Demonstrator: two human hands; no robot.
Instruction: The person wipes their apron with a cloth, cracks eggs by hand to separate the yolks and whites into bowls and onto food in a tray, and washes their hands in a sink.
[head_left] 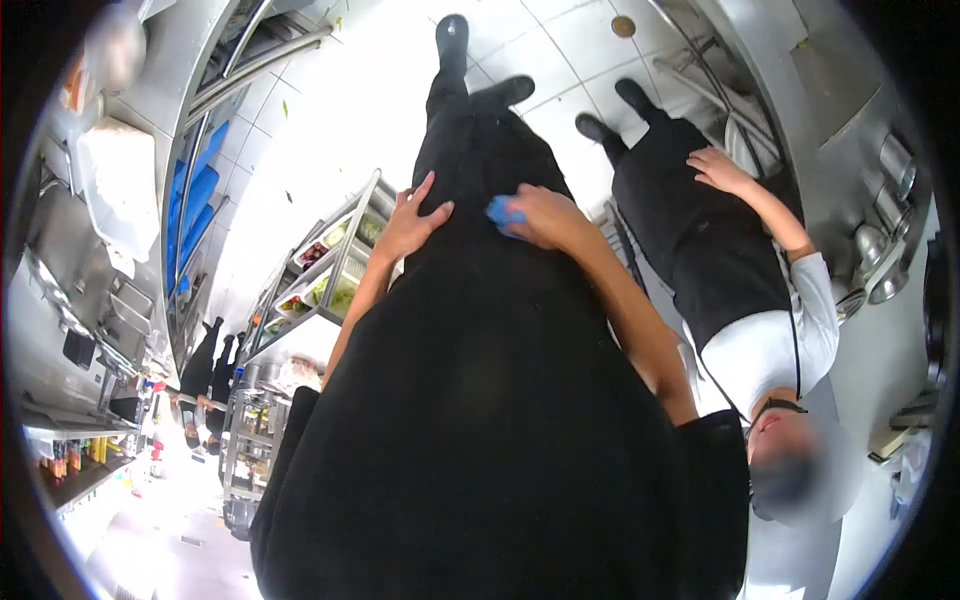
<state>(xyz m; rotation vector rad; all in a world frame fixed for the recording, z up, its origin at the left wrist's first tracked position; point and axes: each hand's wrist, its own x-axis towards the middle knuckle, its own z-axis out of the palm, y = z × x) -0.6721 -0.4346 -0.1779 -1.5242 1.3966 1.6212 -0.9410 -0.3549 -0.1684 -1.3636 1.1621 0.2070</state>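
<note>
By black apron (480, 420); right hand (537, 216) gripping blue cloth (502, 213); left hand (411, 224) splayed; co-worker (735, 275) alongside; produce rack (352, 232) leftward

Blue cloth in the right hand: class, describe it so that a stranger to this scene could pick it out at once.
Start with the black clothing filling the picture's middle. Along its right side an arm runs up to the right hand, holding the crumpled blue cloth. Unlike the larger blue items at upper left, it is small and held.
</note>
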